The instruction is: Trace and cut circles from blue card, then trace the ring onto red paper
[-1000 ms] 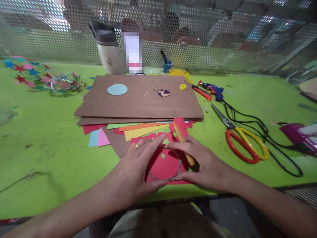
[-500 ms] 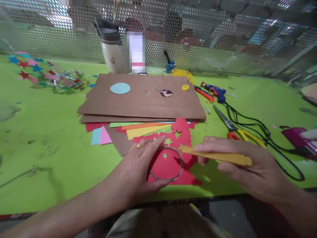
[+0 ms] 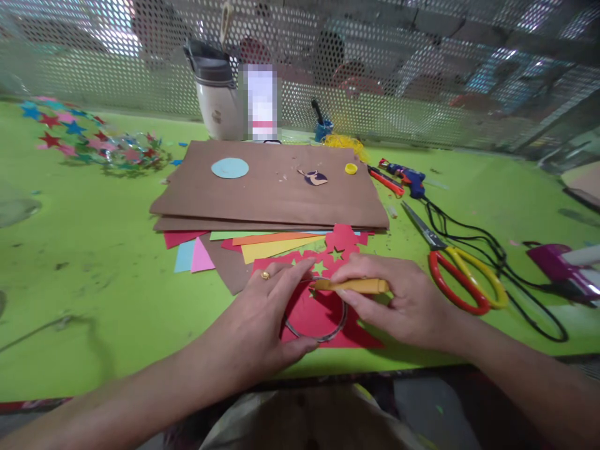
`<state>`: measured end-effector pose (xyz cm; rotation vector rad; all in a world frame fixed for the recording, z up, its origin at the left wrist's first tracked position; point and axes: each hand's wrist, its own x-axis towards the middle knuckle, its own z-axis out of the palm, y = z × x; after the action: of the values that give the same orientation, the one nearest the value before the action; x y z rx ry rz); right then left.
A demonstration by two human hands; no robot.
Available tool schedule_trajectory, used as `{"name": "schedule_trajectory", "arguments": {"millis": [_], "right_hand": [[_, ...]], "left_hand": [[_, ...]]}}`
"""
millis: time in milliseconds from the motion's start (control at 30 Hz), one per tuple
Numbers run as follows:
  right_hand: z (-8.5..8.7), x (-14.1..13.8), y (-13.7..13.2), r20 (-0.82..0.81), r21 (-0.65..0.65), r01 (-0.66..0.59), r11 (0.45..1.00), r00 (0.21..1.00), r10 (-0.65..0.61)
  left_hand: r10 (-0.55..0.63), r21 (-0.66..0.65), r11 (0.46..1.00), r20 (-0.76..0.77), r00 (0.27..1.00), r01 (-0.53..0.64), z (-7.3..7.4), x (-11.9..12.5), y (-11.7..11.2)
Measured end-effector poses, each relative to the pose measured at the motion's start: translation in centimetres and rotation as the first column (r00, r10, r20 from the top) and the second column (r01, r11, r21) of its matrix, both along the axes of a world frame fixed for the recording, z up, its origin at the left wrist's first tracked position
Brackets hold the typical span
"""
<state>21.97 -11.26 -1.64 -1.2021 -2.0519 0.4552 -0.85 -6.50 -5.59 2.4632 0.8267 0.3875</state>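
My left hand (image 3: 276, 312) curves around the left side of a thin round ring (image 3: 338, 329), thumb at its bottom and fingers at its top. Under the ring lies red paper (image 3: 315, 317) with star-shaped cut-outs, several of them above the ring and one inside it. My right hand (image 3: 398, 297) pinches a yellow-orange pen-shaped tool (image 3: 363, 285). Its tip points left, over the upper part of the ring near the star hole inside. Whether the tip touches the paper I cannot tell.
Brown folded sheets (image 3: 267, 194) lie behind, over coloured paper (image 3: 276, 250). On the right are scissors (image 3: 462, 275), a red cutter (image 3: 387, 182), a glue gun (image 3: 407, 177) and its cord. A star garland (image 3: 94, 134) and a white tumbler (image 3: 218, 109) stand farther back.
My right hand has moved left with the tool, from beside the ring to over its upper part. The scissors' handles now show fully. My left hand keeps its place on the ring.
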Motion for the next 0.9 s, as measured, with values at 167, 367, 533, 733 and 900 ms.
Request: {"name": "schedule_trajectory", "arguments": {"millis": [167,367,533,733,900], "right_hand": [[0.1,1.0,-0.3,-0.008,0.003,0.07,0.998,0.997,-0.07],[-0.5,2.0,-1.2,-0.036,-0.038,0.134,0.99,0.99,-0.136],[-0.9,2.0,-1.5,-0.076,-0.036,0.149,0.988,0.986,-0.151],[-1.3,2.9,-1.8,-0.144,-0.117,0.146,0.982,0.976,-0.162],[-1.8,2.8,-1.9,-0.126,-0.138,0.142,0.98,0.979,-0.159]], "left_hand": [[0.003,-0.01,1.0,-0.031,1.0,-0.003,0.2,0.0,0.1],[0.001,-0.014,1.0,-0.031,1.0,-0.002,0.2,0.1,0.0],[0.025,-0.019,0.999,-0.024,0.999,-0.025,0.2,0.1,0.0],[0.004,-0.028,1.0,-0.023,1.0,-0.005,0.4,0.1,0.2],[-0.011,-0.013,1.0,-0.023,1.0,0.011,0.3,0.0,0.2]]}}
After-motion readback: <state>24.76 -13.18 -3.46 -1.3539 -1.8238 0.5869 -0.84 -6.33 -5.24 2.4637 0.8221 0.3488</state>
